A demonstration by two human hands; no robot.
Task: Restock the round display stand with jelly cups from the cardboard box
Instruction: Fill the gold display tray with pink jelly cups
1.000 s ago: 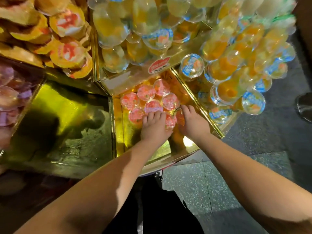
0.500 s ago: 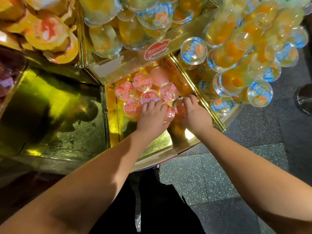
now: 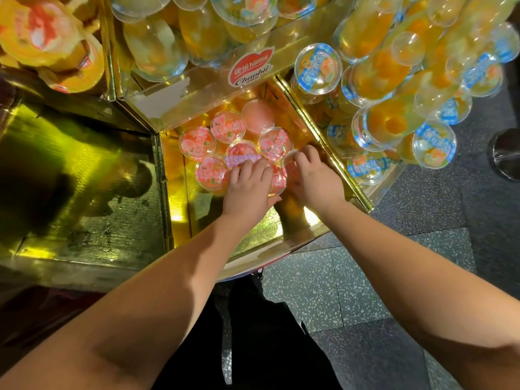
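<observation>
Both hands are reaching into the centre bin [image 3: 180,192] of the gold stand [image 3: 346,175]. The left hand [image 3: 249,190] is lying flat, fingers straight, on the pink cups [image 3: 228,126]; the right hand [image 3: 316,178] is curling its fingers round one pink cup at the bin's right wall. Dark trousers [image 3: 270,333] and speckled floor [image 3: 323,282] are filling the lower frame. An empty bin [image 3: 84,192] is sitting at left. Blue-lidded orange cups [image 3: 318,68] are crowding the right. At upper centre a red label [image 3: 250,66] is reading "Nestlé Chaobii" under clear yellow cups [image 3: 197,32].
</observation>
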